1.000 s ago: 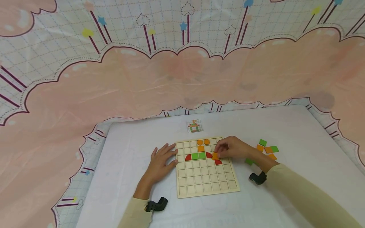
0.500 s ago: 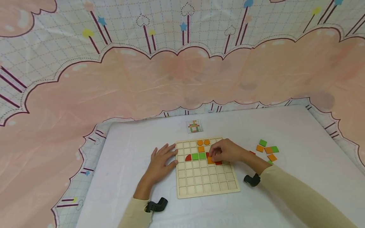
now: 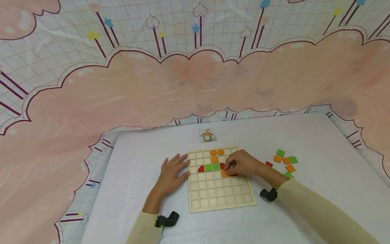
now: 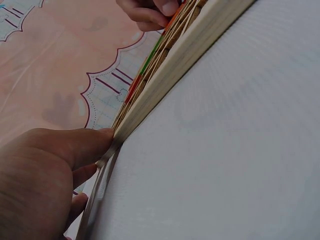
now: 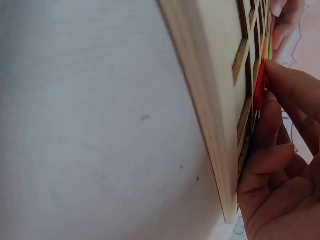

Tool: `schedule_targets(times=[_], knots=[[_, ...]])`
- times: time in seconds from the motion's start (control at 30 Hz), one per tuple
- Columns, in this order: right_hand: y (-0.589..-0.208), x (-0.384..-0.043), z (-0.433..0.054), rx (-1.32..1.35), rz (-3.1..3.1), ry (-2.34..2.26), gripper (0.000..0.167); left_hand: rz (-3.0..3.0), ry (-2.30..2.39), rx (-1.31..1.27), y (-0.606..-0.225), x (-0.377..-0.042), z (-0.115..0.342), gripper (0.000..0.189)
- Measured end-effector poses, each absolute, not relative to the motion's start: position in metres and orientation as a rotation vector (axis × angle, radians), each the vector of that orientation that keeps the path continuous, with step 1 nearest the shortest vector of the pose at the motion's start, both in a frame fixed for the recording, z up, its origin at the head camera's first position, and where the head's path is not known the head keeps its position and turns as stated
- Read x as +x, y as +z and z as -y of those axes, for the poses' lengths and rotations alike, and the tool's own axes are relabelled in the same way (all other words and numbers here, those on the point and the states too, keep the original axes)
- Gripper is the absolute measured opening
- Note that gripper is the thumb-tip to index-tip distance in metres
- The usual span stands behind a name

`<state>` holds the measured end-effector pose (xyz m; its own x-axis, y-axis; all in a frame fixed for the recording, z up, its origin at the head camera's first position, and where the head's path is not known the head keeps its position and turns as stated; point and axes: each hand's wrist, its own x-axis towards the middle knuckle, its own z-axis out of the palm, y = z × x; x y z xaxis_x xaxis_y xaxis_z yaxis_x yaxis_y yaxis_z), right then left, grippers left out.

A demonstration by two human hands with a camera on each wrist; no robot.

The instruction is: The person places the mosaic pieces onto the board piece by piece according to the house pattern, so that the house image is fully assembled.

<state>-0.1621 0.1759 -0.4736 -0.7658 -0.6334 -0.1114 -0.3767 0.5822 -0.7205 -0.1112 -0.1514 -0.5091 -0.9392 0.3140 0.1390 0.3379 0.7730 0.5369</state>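
A wooden grid board (image 3: 222, 196) lies on the white table. My right hand (image 3: 243, 163) is over its right half, with thumb and fingertips pinching an orange square tile (image 3: 224, 174) at a cell just below the row of green square tiles (image 3: 208, 167). Partly under the fingers is a red quarter-round tile (image 5: 259, 87), seen beside the thumb in the right wrist view. Another red quarter-round tile (image 3: 201, 168) sits left of the greens. Higher up are an orange square (image 3: 214, 159) and two orange round tiles (image 3: 213, 153). My left hand (image 3: 174, 174), fingers spread, touches the board's left edge.
Behind the board lies a small pattern card (image 3: 208, 135). To the right are loose tiles, including a green one (image 3: 281, 153), an orange one (image 3: 290, 168) and a red one (image 3: 269, 164). A patterned cloth (image 3: 195, 84) hangs behind the table.
My right hand has moved left and slightly down with the orange square tile, from over the red tile to the cell beside it. My left hand has stayed still.
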Motion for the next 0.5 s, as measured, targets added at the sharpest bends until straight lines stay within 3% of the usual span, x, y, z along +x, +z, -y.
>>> schedule_targets(times=[0.5], knots=[[-0.4742, -0.1621, -0.1798, -0.796, -2.489, -0.946, 0.006, 2.888, -0.887, -0.553, -0.5103, -0.1115, 0.1516, 0.045]])
